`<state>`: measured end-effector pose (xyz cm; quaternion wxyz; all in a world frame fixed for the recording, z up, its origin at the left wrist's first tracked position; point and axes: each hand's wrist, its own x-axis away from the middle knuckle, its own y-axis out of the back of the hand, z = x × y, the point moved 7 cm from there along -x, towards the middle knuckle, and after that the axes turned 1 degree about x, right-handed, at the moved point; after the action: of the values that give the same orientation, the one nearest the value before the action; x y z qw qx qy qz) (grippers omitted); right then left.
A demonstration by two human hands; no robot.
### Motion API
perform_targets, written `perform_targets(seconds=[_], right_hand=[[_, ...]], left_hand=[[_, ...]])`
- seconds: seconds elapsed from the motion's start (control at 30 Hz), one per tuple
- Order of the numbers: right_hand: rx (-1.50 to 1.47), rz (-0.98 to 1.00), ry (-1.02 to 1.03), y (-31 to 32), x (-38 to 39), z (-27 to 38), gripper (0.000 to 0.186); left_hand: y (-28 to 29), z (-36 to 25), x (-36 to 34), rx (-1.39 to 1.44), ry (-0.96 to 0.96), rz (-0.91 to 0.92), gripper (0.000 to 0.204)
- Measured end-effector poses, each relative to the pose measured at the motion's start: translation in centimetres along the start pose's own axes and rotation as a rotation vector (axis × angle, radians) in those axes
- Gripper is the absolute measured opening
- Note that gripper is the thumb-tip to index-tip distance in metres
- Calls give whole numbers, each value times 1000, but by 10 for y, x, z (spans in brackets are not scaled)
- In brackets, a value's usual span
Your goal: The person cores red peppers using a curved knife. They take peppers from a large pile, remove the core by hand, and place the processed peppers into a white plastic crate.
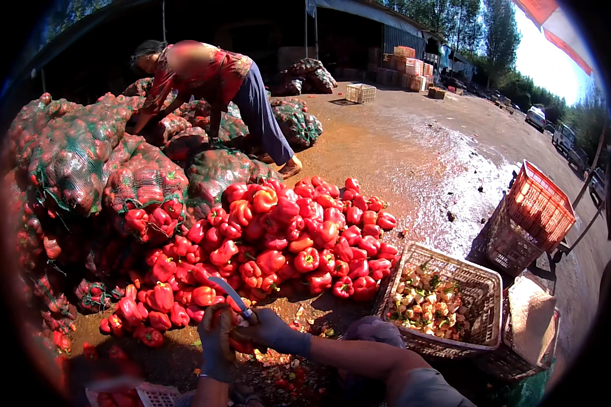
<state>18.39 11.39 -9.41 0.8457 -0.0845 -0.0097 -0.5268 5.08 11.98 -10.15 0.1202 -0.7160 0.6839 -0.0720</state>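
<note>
My left hand (217, 339), in a dark blue glove, is shut on a red bell pepper (239, 342) low in the view. My right hand (273, 331), also gloved, grips a small knife (232, 296) whose blade points up and left over the pepper. Just beyond my hands a big loose heap of red peppers (285, 237) lies on the ground. To my right stands a pale plastic crate (482, 288) holding several cut cores and stems.
Green mesh sacks of peppers (81, 163) are piled at the left. A person in a red top (210, 81) bends over the sacks at the back. An orange crate (543, 203) stands on a grey one at right. Wet dirt ground, a shed and parked cars lie beyond.
</note>
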Motion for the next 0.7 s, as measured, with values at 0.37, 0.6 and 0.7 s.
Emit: perform_targets(seconds=[0.37,0.6,0.7], right_hand=[[1,-80,44,7,-17,-9,19],[-40,25,128,-7,-27,-21,25],[-35,80,103,-5,-19,-6,18]], left_hand=[[-20,30,4,510,166,144,40],[-27,5,6,419,50,114,46],[-38,-16,12,342,1,145,51]])
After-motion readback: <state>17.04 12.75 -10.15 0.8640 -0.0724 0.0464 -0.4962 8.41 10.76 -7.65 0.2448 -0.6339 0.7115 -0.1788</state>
